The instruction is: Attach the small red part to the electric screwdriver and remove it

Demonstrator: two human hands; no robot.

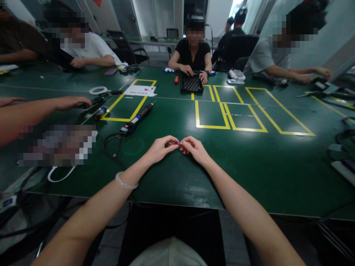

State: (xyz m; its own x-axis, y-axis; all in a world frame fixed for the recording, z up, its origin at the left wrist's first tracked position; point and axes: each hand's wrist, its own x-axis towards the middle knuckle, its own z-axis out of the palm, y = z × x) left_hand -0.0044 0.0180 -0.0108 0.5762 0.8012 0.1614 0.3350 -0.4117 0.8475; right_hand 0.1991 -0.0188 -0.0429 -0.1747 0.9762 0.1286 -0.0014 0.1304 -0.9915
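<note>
Above the green table, my left hand (162, 149) and my right hand (195, 147) meet fingertip to fingertip. Between them is a small piece (179, 143) with a pinkish-red part and a silvery part; it is too small to name. Both hands are closed in a pinch, the left on its reddish side and the right on its silvery side. Beyond my left hand lies a black electric screwdriver (138, 119) with its bit pointing away and its cord (104, 145) curling toward me.
Yellow tape rectangles (213, 127) mark the green table (249, 166). A white paper (138, 91) lies on the left one. Across from me a person handles a black tray (191, 88), near a red item (176, 79). A co-worker's arm (41, 114) reaches in at left; cables (344, 138) lie at right.
</note>
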